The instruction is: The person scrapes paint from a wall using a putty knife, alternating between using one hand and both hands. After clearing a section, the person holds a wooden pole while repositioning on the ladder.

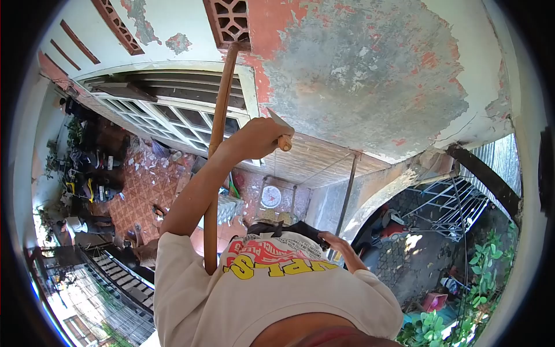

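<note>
My left hand point(261, 137) is raised in front of the wall, its fingers closed round the wooden handle of a scraper point(284, 143). The scraper's flat metal blade points up toward peeling paint on the wall point(370, 75), where grey plaster and red patches show. Lower down on the right, my right hand point(336, 242) is closed at a thin upright pole point(348, 194); some of its fingers are hidden. A thick wooden pole point(219, 115) runs up behind my left forearm to a vent block point(231, 23).
A louvred window point(173, 110) lies left of the wooden pole. Far below, paint flakes litter the tiled floor point(136, 202), near a round white lid-like object point(270, 196). Motorbikes point(95, 168) stand at left. A metal frame point(448, 208) and plants point(485, 272) are at right.
</note>
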The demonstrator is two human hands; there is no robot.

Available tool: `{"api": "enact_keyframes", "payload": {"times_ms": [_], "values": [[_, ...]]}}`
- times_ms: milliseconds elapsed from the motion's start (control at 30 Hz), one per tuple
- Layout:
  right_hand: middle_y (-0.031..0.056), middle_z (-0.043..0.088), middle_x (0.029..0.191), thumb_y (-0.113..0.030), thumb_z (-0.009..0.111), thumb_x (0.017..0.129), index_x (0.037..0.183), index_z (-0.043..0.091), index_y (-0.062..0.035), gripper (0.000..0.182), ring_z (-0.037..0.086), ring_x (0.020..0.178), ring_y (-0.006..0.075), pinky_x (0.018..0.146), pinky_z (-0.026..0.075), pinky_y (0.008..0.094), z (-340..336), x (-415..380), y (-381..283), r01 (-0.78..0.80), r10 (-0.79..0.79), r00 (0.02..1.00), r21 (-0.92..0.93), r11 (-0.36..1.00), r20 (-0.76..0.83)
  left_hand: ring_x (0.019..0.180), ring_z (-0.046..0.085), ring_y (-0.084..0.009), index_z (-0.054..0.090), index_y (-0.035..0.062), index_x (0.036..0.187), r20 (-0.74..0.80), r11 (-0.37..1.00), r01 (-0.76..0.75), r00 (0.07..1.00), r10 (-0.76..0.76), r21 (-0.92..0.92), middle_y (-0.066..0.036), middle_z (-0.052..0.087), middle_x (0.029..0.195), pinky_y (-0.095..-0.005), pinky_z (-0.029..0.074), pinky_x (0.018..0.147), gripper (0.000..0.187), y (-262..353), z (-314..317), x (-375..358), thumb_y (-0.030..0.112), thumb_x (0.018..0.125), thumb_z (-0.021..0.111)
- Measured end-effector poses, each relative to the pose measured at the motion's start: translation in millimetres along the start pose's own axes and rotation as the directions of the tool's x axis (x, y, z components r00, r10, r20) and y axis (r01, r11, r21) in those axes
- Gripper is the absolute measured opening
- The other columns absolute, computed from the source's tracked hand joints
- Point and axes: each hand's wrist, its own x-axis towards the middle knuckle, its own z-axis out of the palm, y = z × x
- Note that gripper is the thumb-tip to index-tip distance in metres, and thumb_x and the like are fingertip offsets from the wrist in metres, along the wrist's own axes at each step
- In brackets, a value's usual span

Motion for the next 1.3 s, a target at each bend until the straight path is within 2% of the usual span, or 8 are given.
{"api": "enact_keyframes", "payload": {"times_ms": [267,500,733,967,1033,1067,1133,1300], "values": [[0.0069,0.069,0.088,-0.034,0.053,0.095,0.111,0.070,-0.0012,0.040,0.061,0.065,0.0122,0.062,0.052,0.0295,44,-45,-25,0.042,-0.048,0.915,-0.024,0.999,-0.400,0.076,0.063,-0.0374,0.061,0.0052,0.093,-0.017,1.000,-0.010,1.000,0.010,0.000,-0.015,0.065,0.077,-0.0453,0.047,0.069,0.010,3,0,-3,0.005,0.083,0.061],[0.0072,0.069,0.092,-0.031,0.051,0.097,0.114,0.069,-0.0026,0.037,0.060,0.068,0.0131,0.063,0.054,0.0329,31,-28,-17,0.181,-0.194,0.976,-0.124,0.976,-0.099,0.077,0.060,-0.0373,0.058,0.0095,0.094,-0.013,0.999,-0.003,1.000,0.002,-0.049,-0.014,0.062,0.075,-0.0476,0.043,0.071,0.018,-3,2,-3,0.004,0.076,0.061],[0.0089,0.072,0.088,-0.023,0.052,0.094,0.117,0.070,-0.0035,0.035,0.064,0.076,0.0138,0.065,0.052,0.0304,22,12,-3,0.229,-0.273,0.948,-0.247,0.942,-0.163,0.075,0.061,-0.0380,0.057,0.0088,0.091,-0.047,0.999,-0.014,0.999,0.012,-0.041,-0.014,0.061,0.072,-0.0485,0.044,0.069,0.016,-3,2,-5,0.003,0.077,0.060],[0.0258,0.070,0.084,-0.020,0.052,0.091,0.105,0.073,-0.0058,0.029,0.070,0.081,0.0405,0.075,0.054,0.0465,29,2,-47,0.130,-0.636,0.706,-0.825,0.550,-0.313,0.079,0.062,-0.0372,0.059,0.0065,0.089,-0.007,0.998,0.017,1.000,-0.017,-0.062,-0.014,0.064,0.077,-0.0473,0.046,0.071,0.009,-9,9,1,0.002,0.081,0.058],[0.0247,0.069,0.089,-0.021,0.056,0.091,0.111,0.070,-0.0075,0.028,0.066,0.088,0.0427,0.081,0.051,0.0479,40,-9,-87,0.234,-0.657,0.654,-0.725,0.647,-0.375,0.079,0.062,-0.0376,0.060,0.0066,0.090,-0.084,0.998,-0.020,0.996,0.015,-0.062,-0.014,0.064,0.077,-0.0475,0.046,0.070,0.011,-9,9,-1,0.002,0.081,0.058],[0.0194,0.068,0.082,-0.019,0.059,0.093,0.118,0.068,-0.0093,0.028,0.068,0.070,0.0319,0.066,0.052,0.0419,40,-5,-101,0.320,-0.781,0.540,-0.782,0.534,-0.313,0.077,0.063,-0.0382,0.061,0.0072,0.093,-0.101,0.999,-0.029,0.995,0.025,-0.039,-0.014,0.064,0.075,-0.0479,0.046,0.070,0.013,-13,12,-1,0.002,0.080,0.059],[0.0060,0.061,0.076,-0.018,0.056,0.099,0.124,0.066,-0.0108,0.028,0.059,0.063,0.0117,0.052,0.049,0.0279,65,-29,-161,0.400,-0.621,0.677,-0.511,0.761,-0.394,0.081,0.064,-0.0384,0.063,0.0065,0.090,-0.111,1.000,-0.022,0.994,0.020,-0.015,-0.014,0.066,0.078,-0.0480,0.047,0.072,0.012,-16,16,0,0.004,0.079,0.062],[0.0112,0.057,0.106,-0.042,0.036,0.107,0.136,0.053,-0.0028,0.051,0.059,0.080,0.0147,0.073,0.052,0.0294,122,-92,-277,0.775,-0.764,0.591,-0.083,0.627,-0.259,0.081,0.065,-0.0384,0.063,0.0070,0.099,-0.130,0.999,-0.022,0.991,0.027,0.039,-0.015,0.066,0.077,-0.0475,0.048,0.071,0.019,-16,21,1,0.007,0.079,0.064]]}}
